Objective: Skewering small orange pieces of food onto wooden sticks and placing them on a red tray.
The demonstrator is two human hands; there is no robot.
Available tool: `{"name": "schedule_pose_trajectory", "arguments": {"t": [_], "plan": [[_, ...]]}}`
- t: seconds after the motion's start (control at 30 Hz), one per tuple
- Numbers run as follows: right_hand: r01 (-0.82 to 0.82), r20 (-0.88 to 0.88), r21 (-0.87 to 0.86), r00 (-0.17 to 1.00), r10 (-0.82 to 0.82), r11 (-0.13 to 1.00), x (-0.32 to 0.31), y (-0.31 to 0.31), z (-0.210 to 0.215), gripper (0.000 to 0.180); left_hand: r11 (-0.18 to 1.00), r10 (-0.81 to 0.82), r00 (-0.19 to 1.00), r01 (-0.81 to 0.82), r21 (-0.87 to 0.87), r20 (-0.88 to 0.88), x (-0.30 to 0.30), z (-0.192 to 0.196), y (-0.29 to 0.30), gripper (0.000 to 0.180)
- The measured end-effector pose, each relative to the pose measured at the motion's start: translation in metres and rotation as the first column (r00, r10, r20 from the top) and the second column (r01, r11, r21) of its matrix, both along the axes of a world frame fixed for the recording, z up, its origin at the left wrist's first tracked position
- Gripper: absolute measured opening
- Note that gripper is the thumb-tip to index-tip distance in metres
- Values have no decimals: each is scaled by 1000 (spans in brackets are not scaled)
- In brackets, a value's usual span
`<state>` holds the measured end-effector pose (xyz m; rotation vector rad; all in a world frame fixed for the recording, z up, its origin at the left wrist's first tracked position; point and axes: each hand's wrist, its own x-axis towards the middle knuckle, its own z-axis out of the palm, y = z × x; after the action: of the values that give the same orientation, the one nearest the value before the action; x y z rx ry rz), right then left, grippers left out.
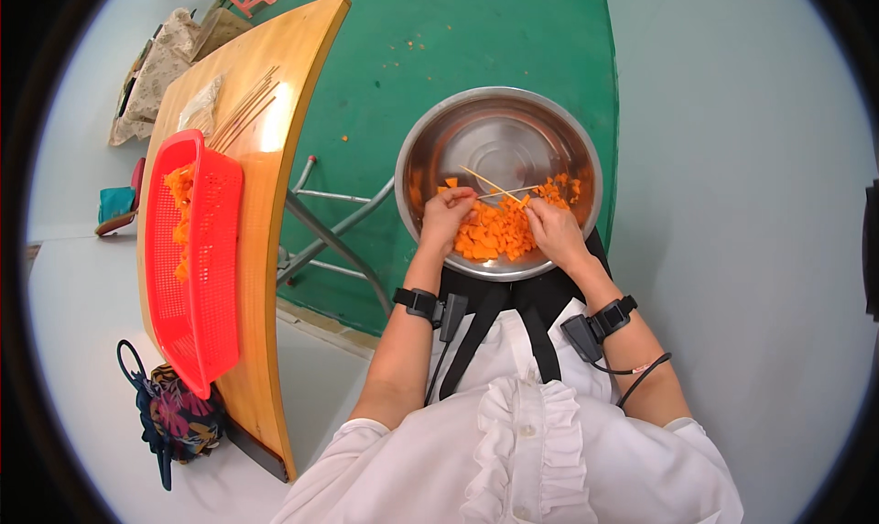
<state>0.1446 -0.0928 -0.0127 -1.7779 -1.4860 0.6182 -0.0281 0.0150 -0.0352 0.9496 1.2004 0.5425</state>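
A wide stainless steel bowl point(419, 144) rests on my lap, with a heap of small orange vegetable chunks point(499, 231) in its near half. Over the heap, my left hand point(447, 220) is closed in a pinch on a thin wooden skewer point(499, 193) that points right. My right hand point(555, 229) is pinched too, on a second wooden skewer point(478, 175) slanting up to the left. The two skewers cross between my hands. An orange bit shows by my right fingertips; whether it is on a skewer I cannot tell.
On my left stands a wooden table point(261, 341) with metal folding legs point(334, 235). It carries a red plastic basket point(215, 277) of orange pieces, loose skewers point(245, 112) and a clear bag point(201, 104). A patterned bag point(183, 414) is beside the table. Orange scraps lie on the green floor point(366, 112).
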Motion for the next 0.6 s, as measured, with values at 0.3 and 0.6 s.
{"name": "schedule_pose_trajectory", "arguments": {"t": [0.3, 0.6], "plan": [[-80, 159, -19, 984, 82, 997, -3, -2, -4, 14, 987, 100, 974, -122, 100, 201, -1, -12, -3, 27], [-68, 258, 10, 964, 63, 998, -3, -11, 5, 19, 970, 187, 967, -209, 121, 175, 4, -12, -1, 26]]}}
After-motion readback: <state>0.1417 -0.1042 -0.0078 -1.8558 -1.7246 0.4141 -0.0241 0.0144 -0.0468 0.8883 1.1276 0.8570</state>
